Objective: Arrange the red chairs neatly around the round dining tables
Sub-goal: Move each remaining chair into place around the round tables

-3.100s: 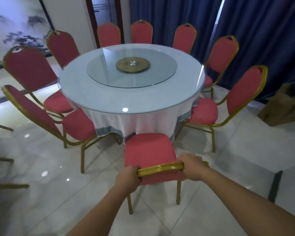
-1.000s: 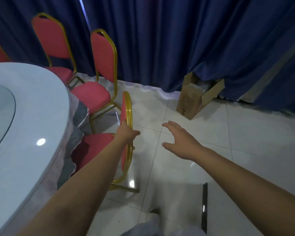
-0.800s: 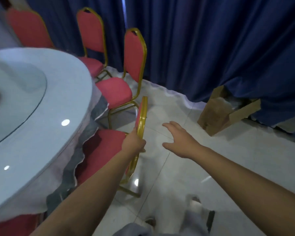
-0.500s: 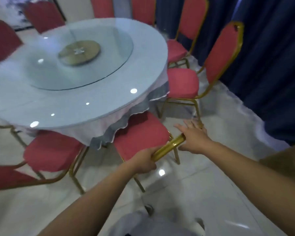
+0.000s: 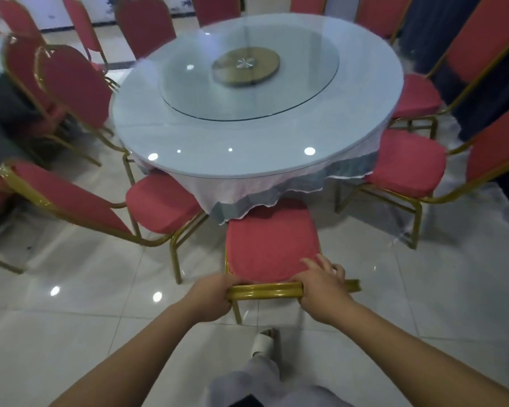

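Note:
A red chair [image 5: 272, 242] with a gold frame stands right in front of me, its seat front tucked under the cloth of the round table [image 5: 276, 136]. My left hand [image 5: 210, 298] grips the left end of its gold top rail. My right hand [image 5: 323, 289] is wrapped over the right end of the same rail, fingers spread onto the backrest. Another red chair [image 5: 159, 201] stands to the left and one more red chair [image 5: 406, 165] to the right, both facing the table.
Several more red chairs ring the table's far side. A glass turntable [image 5: 247, 80] lies on the tabletop. A second cluster of chairs [image 5: 27, 83] stands far left. Dark blue curtains [image 5: 423, 30] hang at the right. My foot [image 5: 266, 343] is on the glossy tiled floor behind the chair.
I have turned to face the table squarely. The chair's rail, held at a slant half a second ago, now lies level, and my right hand has closed over its right end.

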Motion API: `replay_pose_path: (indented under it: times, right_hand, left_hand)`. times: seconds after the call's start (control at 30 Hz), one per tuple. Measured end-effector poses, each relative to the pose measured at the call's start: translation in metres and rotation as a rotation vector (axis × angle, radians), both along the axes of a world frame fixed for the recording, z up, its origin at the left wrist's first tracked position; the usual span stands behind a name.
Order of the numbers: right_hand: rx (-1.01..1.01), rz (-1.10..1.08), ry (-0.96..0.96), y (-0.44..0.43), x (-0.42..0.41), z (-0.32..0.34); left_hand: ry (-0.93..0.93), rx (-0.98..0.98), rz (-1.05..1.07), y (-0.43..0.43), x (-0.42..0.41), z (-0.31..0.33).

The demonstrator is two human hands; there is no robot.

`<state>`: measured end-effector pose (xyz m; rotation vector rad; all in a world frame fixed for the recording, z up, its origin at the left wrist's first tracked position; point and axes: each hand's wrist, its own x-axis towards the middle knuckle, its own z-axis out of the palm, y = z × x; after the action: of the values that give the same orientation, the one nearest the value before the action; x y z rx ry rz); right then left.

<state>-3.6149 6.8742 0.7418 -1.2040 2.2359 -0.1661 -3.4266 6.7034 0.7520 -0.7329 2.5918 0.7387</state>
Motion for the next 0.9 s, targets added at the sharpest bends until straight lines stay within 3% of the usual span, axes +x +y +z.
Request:
replay_pose_path:
  times: [0.23, 0.5, 0.7, 0.9]
  right_hand:
    - [0.029, -0.02, 0.039, -0.049, -0.081, 0.018]
    - [-0.017, 0.014, 0.141, -0.046, -0.087, 0.004]
    - [0.007, -0.01, -0.12, -0.029, -0.117, 0.014]
    - [-0.05, -0.215, -0.195, 0.022, -0.187, 0.032]
  left_hand:
    - [-0.017, 0.082, -0.009, -0.037, -0.078, 0.003]
    - [0.023, 0.198, -0.092, -0.049, -0.082, -0.008]
    - [-0.162, 0.61, -0.193, -0.063, -0.12, 0.009]
    - [0.033, 0.58, -0.155, -0.031, -0.211, 0.021]
